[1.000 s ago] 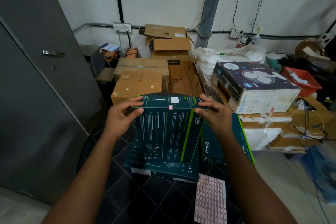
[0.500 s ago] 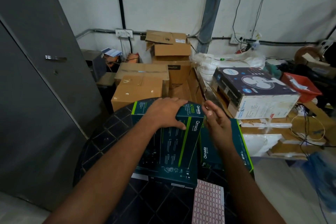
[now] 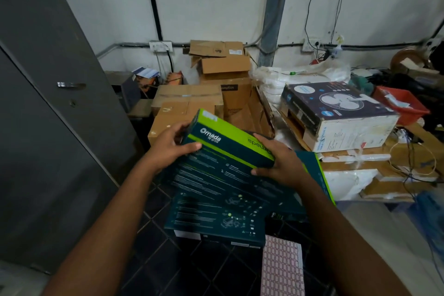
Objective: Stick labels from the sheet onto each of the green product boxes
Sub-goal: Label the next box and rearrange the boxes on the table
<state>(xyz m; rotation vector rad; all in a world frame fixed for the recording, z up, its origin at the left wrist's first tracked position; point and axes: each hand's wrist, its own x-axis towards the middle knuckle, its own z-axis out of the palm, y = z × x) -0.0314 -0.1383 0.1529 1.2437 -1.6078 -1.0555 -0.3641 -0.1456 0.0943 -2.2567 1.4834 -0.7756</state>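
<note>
A green and teal product box (image 3: pixel 228 142) is held tilted above the dark round table (image 3: pixel 153 243). My left hand (image 3: pixel 173 145) grips its left end, and my right hand (image 3: pixel 278 163) grips its right end. Under it lie more teal product boxes, one flat (image 3: pixel 216 218) and another to the right (image 3: pixel 312 182) partly covered by my right arm. The pink label sheet (image 3: pixel 282 269) lies at the table's near edge, below the boxes.
A grey metal cabinet (image 3: pixel 48 127) stands at the left. Brown cardboard boxes (image 3: pixel 192 103) are stacked beyond the table. A fan box (image 3: pixel 336 113), white bags, an orange tray (image 3: pixel 403 103) and cables crowd the surface at the right.
One box was set flat on the stack. Both hands now hold another box, lifted and tilted with its green edge up. The camera has tipped up slightly.
</note>
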